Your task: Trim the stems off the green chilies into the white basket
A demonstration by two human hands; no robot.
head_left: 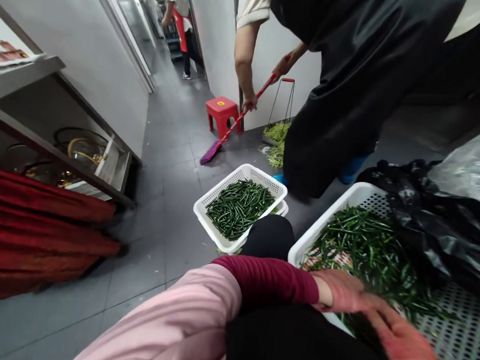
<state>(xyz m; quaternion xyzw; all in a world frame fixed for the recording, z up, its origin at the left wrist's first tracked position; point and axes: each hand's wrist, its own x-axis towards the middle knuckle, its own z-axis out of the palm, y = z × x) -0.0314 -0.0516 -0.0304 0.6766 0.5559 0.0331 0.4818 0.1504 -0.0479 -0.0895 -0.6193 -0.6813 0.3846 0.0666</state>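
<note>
Both my hands meet over the near side of a large white perforated basket [305, 239] at the lower right. It holds a loose heap of long green chili peppers [357, 237]. My left hand [341, 291], in a reddish covering below a maroon cuff, reaches across with its fingers hidden or blurred. Against it lies my right hand [409, 345], similarly covered, fingers stretched out toward the left one. No held item shows in either. A smaller white basket [199, 213] beyond my knee is filled with sorted-looking dark green chili peppers [240, 207].
A person in a black apron [338, 71] sweeps with a purple-headed broom [212, 152] near a red stool [222, 110]. Yellow-green scraps lie by a dustpan [272, 140]. A black plastic bag [438, 227] covers part of the large basket. Shelving [96, 175] and red cloth [34, 231] stand left.
</note>
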